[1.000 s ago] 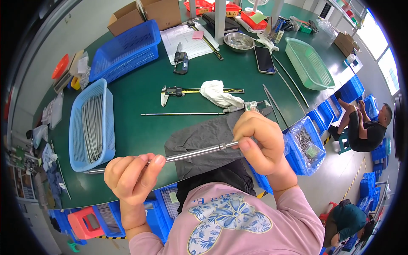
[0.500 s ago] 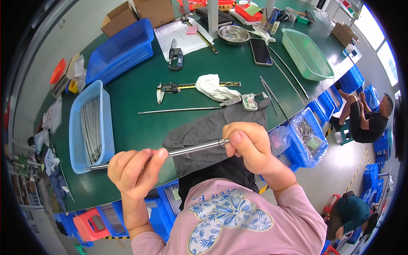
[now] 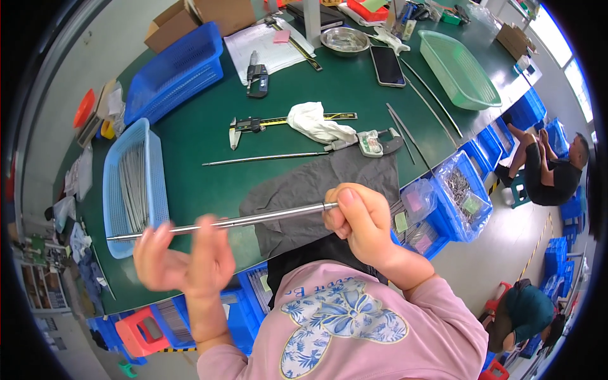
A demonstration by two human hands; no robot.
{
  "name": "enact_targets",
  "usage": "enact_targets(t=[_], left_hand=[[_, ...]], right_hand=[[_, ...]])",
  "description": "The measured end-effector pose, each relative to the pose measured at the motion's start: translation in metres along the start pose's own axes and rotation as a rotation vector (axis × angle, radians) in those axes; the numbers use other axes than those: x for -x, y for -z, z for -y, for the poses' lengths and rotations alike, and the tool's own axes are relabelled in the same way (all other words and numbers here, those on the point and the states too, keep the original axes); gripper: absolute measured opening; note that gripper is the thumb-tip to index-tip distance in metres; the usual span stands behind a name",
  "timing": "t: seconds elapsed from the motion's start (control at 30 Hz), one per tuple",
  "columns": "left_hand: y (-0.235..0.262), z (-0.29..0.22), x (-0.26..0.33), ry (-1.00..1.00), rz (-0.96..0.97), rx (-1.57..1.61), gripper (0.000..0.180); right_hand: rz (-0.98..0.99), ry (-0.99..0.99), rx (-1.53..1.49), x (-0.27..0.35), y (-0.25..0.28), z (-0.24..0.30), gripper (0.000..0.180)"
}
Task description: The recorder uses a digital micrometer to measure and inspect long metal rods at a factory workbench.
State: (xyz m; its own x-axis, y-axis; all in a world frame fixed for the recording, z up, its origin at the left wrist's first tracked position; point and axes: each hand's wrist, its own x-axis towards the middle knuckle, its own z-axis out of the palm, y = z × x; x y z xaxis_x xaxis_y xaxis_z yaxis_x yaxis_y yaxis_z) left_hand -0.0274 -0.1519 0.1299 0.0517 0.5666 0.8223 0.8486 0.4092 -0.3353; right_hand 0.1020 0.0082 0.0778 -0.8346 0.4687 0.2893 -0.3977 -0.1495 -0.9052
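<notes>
A thin, shiny metal rod (image 3: 272, 216) is held level in front of me. My right hand (image 3: 362, 221) pinches its right end between thumb and fingers. My left hand (image 3: 187, 263) is smeared by motion, its fingers spread apart by the rod's left part; whether they touch it I cannot tell. The rod's left tip passes above a light blue basket (image 3: 158, 190) holding many thin rods (image 3: 134, 190). Below my right hand's end of the rod, a dark grey cloth (image 3: 297, 190) lies on the green table (image 3: 190, 142). Another metal rod (image 3: 263, 159) lies just beyond.
Beyond lie a caliper (image 3: 253, 124), a white cloth (image 3: 313, 121), a micrometer (image 3: 380, 143) and another micrometer (image 3: 256, 82). Further off are a phone (image 3: 387, 66), a metal bowl (image 3: 345, 41), a green basket (image 3: 457, 69) and a blue basket (image 3: 174, 73). Two people sit at the right.
My left hand has loosened from the rod, its fingers spreading and shifting left. The rod and my right hand have moved slightly left, and the right hand now covers the rod's end.
</notes>
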Motion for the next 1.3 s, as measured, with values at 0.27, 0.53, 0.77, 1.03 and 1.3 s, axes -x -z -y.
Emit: enact_targets(t=[0.27,0.53,0.77,1.03,1.3], left_hand=[[-0.034,-0.068,0.023,1.339,-0.032,1.753,0.043],[-0.042,-0.061,0.053,1.427,-0.082,1.617,0.02],[-0.062,-0.079,0.057,1.369,-0.015,1.812,0.018],[-0.055,-0.084,0.058,1.305,-0.113,1.648,0.022],[-0.023,-0.033,0.053,1.426,-0.301,1.689,0.014]], right_hand=[[-0.013,0.024,0.202,-0.005,0.009,-0.015,0.026],[0.105,0.283,0.978,-0.03,0.056,-0.036,0.016],[0.171,0.251,1.616,-0.038,0.125,-0.031,0.039],[0.454,-0.017,1.769,-0.078,0.166,-0.029,0.045],[-0.028,0.18,1.157,-0.08,0.244,-0.019,0.04]])
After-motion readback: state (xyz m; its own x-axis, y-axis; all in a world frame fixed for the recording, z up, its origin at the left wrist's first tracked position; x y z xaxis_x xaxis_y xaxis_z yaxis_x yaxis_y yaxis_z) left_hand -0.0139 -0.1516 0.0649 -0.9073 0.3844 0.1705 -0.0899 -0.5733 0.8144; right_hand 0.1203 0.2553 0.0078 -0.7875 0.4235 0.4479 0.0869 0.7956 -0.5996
